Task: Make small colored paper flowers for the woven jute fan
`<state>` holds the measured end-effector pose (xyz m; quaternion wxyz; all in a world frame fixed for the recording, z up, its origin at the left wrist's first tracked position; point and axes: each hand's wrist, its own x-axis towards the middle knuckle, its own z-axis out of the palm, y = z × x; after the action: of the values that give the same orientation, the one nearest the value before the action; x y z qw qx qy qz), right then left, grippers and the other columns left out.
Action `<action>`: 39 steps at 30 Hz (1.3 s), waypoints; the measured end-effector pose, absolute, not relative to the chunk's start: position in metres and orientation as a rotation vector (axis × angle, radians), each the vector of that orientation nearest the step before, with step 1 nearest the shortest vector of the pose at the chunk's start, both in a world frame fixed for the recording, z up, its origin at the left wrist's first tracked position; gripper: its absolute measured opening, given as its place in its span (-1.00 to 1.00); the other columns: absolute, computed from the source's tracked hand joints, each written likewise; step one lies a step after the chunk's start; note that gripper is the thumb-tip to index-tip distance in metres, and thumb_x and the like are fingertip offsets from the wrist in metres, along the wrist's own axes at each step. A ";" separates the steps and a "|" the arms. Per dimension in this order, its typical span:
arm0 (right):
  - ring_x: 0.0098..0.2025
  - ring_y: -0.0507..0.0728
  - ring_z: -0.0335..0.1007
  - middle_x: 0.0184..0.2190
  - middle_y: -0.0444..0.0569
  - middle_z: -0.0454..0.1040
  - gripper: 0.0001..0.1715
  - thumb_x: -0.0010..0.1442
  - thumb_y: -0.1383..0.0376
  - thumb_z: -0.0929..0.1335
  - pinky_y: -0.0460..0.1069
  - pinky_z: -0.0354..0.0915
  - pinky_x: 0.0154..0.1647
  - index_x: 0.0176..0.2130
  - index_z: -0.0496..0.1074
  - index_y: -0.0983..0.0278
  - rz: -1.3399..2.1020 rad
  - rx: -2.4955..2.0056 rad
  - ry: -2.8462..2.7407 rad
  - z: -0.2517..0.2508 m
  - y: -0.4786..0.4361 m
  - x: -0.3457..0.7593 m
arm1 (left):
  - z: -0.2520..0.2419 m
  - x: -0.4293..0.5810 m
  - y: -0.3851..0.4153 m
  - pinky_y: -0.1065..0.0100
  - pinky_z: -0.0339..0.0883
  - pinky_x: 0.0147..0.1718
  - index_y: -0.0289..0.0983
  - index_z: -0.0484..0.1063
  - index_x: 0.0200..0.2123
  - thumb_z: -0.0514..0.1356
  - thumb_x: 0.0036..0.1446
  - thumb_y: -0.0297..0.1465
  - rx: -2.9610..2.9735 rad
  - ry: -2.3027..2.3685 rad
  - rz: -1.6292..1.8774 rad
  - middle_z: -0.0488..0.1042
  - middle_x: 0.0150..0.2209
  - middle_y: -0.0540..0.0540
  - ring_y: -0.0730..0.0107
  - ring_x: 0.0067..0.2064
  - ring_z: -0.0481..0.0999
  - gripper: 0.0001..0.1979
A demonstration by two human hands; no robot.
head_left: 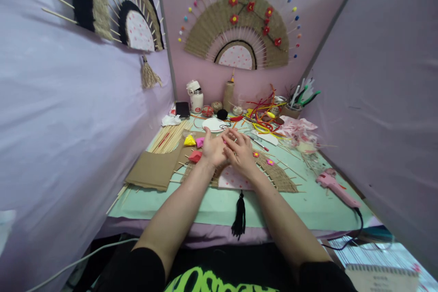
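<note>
My left hand [215, 149] is turned palm up above the fan on the table, its thumb apart and its fingers partly hidden by the other hand. My right hand [242, 150] reaches across, its bent fingers resting on the left palm and fingers. A tiny pink bit of what looks like clay [225, 142] shows at the right fingertips, against the left hand. Below them lies a woven burlap fan [285, 179] with a dotted white centre [231, 179], small clay flowers [270, 162] and a black tassel [241, 214]. Yellow clay [189, 140] and red clay [195, 157] sit left of my hands.
Brown cardboard [150, 171] and thin sticks [167, 139] lie at left. A pink glue gun [337, 188] with a black cord rests at right. Behind are a white bottle [196, 99], a phone [182, 109] and coloured pipe cleaners [263, 116]. A finished fan [205, 34] hangs on the back wall.
</note>
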<state>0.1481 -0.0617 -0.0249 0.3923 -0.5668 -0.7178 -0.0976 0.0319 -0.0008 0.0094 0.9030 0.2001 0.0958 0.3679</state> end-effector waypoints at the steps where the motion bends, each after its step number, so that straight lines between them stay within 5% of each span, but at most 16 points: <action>1: 0.16 0.29 0.03 0.26 -0.02 0.18 -0.53 0.30 0.08 0.21 0.24 0.07 0.16 0.13 0.38 0.07 -0.241 -1.422 -1.843 -0.025 -0.062 0.148 | 0.010 0.032 -0.001 0.13 0.43 -0.10 -0.38 0.24 0.16 -0.23 0.14 0.18 0.415 0.209 0.757 0.38 0.10 -0.42 0.04 0.09 0.44 -0.15; 14: 0.15 0.26 0.08 0.22 -0.05 0.26 -0.55 0.31 0.06 0.20 0.21 0.06 0.13 0.09 0.42 0.07 -0.167 -1.375 -1.943 -0.029 -0.062 0.145 | 0.000 0.039 0.003 0.24 0.42 -0.05 -0.46 0.19 0.21 -0.18 0.25 0.02 0.312 0.322 0.870 0.36 0.14 -0.42 0.13 0.09 0.46 -0.27; 19: 0.11 0.22 0.17 0.13 -0.04 0.38 -0.49 0.31 0.06 0.20 0.17 0.06 0.11 0.20 0.29 0.05 -0.052 -1.394 -1.955 -0.028 -0.062 0.149 | -0.005 0.041 0.006 0.30 0.44 -0.12 -0.50 0.20 0.21 -0.20 0.29 -0.09 0.273 0.410 0.866 0.39 0.11 -0.43 0.17 0.05 0.49 -0.33; 30: 0.14 0.28 0.08 0.20 -0.02 0.29 -0.51 0.27 0.02 0.24 0.23 0.08 0.14 0.12 0.40 0.08 -0.186 -1.435 -1.924 -0.028 -0.064 0.150 | 0.002 0.035 0.001 0.14 0.45 -0.12 -0.40 0.20 0.20 -0.16 0.20 0.08 0.349 0.321 0.797 0.40 0.10 -0.41 0.06 0.05 0.47 -0.24; 39: 0.11 0.27 0.10 0.18 -0.04 0.33 -0.59 0.28 0.08 0.25 0.23 0.10 0.12 0.05 0.46 0.07 -0.185 -1.428 -1.866 -0.025 -0.062 0.151 | 0.006 0.033 0.002 0.19 0.45 -0.14 -0.45 0.16 0.21 -0.17 0.19 0.10 0.371 0.292 0.782 0.39 0.10 -0.44 0.07 0.07 0.46 -0.19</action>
<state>0.1512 -0.0622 -0.0254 0.3823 -0.5597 -0.7317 -0.0727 0.0327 0.0019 0.0061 0.8974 0.1792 0.1411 0.3777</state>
